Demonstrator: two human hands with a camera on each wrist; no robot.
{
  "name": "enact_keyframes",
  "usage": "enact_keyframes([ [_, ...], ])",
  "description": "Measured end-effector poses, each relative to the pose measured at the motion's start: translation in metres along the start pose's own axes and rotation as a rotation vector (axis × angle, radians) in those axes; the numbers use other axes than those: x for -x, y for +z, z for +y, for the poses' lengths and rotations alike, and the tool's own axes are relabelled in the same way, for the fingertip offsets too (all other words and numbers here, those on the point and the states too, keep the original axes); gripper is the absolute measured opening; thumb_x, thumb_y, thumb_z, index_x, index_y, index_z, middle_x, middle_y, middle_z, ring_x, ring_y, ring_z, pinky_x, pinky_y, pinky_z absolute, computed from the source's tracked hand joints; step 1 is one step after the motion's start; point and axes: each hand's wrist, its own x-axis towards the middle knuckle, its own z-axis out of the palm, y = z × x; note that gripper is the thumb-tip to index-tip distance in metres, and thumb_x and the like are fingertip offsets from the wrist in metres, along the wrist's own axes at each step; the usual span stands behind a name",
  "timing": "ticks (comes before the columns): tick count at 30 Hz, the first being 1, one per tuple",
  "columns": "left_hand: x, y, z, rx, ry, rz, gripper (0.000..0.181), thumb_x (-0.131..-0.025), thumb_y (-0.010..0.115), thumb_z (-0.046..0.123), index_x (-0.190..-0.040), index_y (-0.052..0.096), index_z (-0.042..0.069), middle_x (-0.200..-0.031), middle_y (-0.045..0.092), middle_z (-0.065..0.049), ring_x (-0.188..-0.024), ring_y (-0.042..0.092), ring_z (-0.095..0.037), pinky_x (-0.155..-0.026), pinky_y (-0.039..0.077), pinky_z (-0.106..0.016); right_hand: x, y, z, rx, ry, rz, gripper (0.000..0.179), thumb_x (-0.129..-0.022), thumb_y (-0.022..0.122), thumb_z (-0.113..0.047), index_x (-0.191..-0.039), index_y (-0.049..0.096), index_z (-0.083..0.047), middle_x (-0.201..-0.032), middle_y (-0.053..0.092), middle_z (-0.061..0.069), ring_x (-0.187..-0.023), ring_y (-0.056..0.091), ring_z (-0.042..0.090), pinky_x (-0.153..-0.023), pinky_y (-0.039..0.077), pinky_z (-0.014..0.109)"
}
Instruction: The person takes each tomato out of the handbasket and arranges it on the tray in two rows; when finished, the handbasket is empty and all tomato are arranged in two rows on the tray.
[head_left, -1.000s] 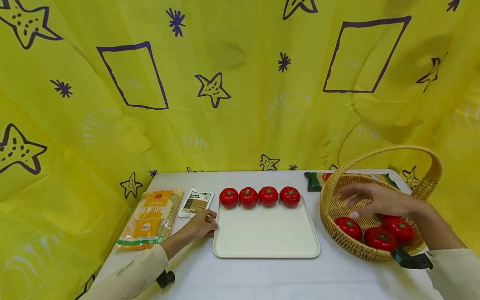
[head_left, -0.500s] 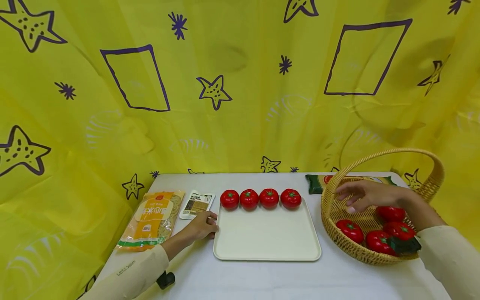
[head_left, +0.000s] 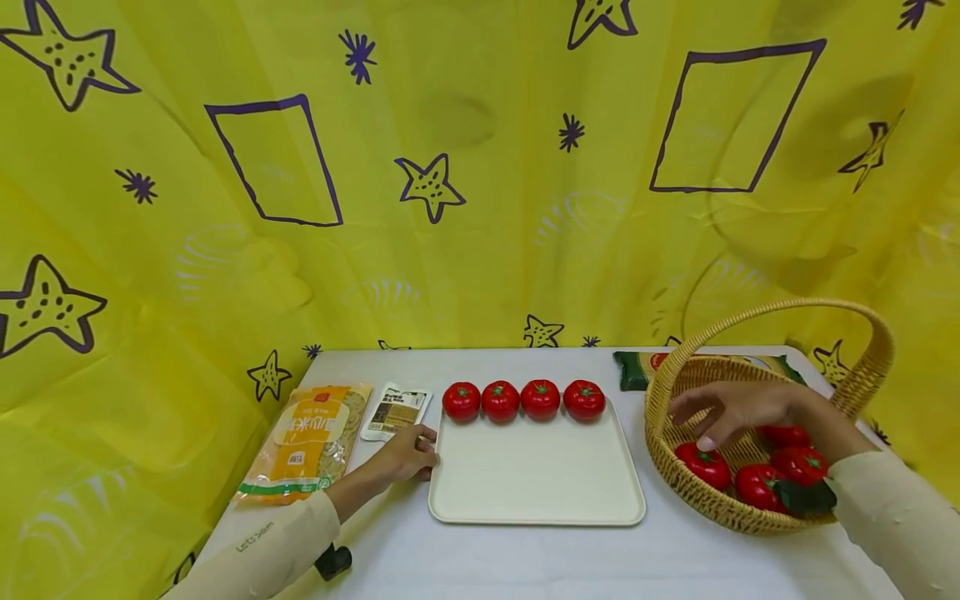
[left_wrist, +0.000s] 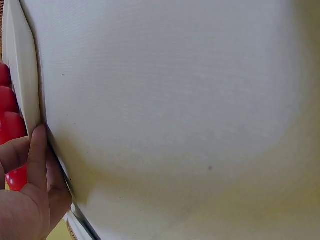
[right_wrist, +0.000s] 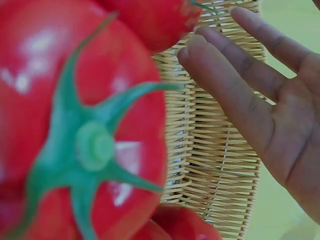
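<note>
A cream tray (head_left: 536,483) lies on the table with a row of several red tomatoes (head_left: 501,402) along its far edge. My left hand (head_left: 408,454) is at its left side; in the left wrist view, thumb and fingers (left_wrist: 37,160) pinch the tray's rim (left_wrist: 25,65). Over to the right, my right hand (head_left: 738,410) reaches into a wicker basket (head_left: 660,433), its thumb just over the nearest tomato (head_left: 703,468). In the right wrist view the fingers are spread with nothing between them, close to a tomato (right_wrist: 155,20). Whether they touch it I cannot tell.
An orange food packet (head_left: 307,442) and a small white pouch (head_left: 396,412) lie left of the tray. Behind the basket is a green packet (head_left: 633,371). The basket's tall handle (head_left: 795,304) arches over the right hand. A yellow patterned curtain (head_left: 480,275) hangs behind.
My right hand has lowered slightly toward the nearest tomato in the basket, its thumb now over it. The left hand stays at the tray's edge.
</note>
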Motion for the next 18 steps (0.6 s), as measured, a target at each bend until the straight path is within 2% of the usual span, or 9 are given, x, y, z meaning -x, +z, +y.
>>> enact_keyframes([
  [5,-0.0007,-0.0008,0.0009,-0.001,0.001,-0.008,0.036,-0.087,0.066,-0.008,-0.121,0.054,-0.010,-0.089,0.057,-0.013,-0.069,0.058,-0.018,-0.063,0.062,-0.028,-0.0015,0.0034,0.0014,-0.004,0.024,-0.032,0.074,-0.088,0.075,-0.019,-0.149,0.038,0.002,-0.147,0.044,0.026,-0.128,0.053,0.041,-0.094,0.059,0.043],
  [12,-0.0011,-0.0005,0.0001,0.003,-0.011,-0.005,0.035,-0.087,0.066,-0.009,-0.120,0.055,-0.010,-0.088,0.057,-0.013,-0.068,0.058,-0.018,-0.062,0.061,-0.027,-0.0051,0.0084,0.0029,-0.006,0.083,-0.040,0.072,-0.086,0.078,-0.019,-0.146,0.042,-0.004,-0.145,0.047,0.021,-0.116,0.058,0.030,-0.084,0.061,0.044],
  [18,-0.0001,0.0003,-0.0007,-0.003,-0.005,0.003,0.035,-0.086,0.066,-0.009,-0.119,0.055,-0.009,-0.087,0.057,-0.013,-0.068,0.058,-0.018,-0.062,0.061,-0.028,-0.0070,0.0090,0.0053,-0.009,0.097,-0.048,0.071,-0.084,0.079,-0.018,-0.145,0.045,-0.004,-0.143,0.049,0.019,-0.111,0.060,0.028,-0.083,0.061,0.044],
])
